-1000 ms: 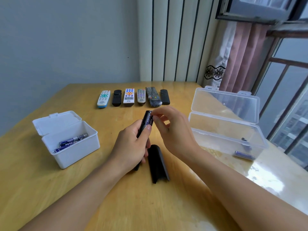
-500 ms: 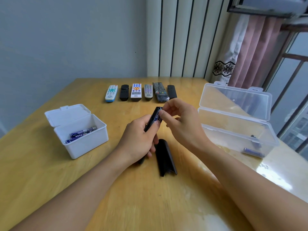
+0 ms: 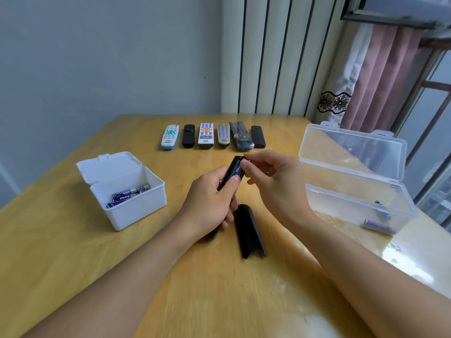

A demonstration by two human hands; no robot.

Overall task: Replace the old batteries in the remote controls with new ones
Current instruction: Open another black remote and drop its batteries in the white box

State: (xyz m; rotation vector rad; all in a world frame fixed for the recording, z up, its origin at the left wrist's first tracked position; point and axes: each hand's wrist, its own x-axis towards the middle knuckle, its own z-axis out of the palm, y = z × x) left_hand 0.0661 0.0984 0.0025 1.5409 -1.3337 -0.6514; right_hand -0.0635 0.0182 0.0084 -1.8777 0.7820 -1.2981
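Gripped in the left hand [image 3: 207, 203]: a slim black remote [image 3: 233, 173], tilted up off the surface [image 3: 73, 264], back open, a blue-labelled battery [image 3: 239, 172] showing in the bay under the thumb. Reached in with the right hand [image 3: 271, 181], fingertips [image 3: 245, 164] curled at the battery's far end; could not tell whether actually pinched or merely touched. Lay just beside the left hand on the surface: the loose back cover [image 3: 249, 231]. Sat to the left with batteries inside: an open white box [image 3: 136, 211]. Stood to the right holding at least one battery: a clear box [image 3: 353, 191]. Lined up at the far edge: six more remotes [image 3: 212, 135].

Risks, as judged: a sprung battery popping free and rolling off; a weak fingertip hold slipping; polarity reversed on the refill; old and new cells mixed between boxes; the cover nudged away by a forearm.
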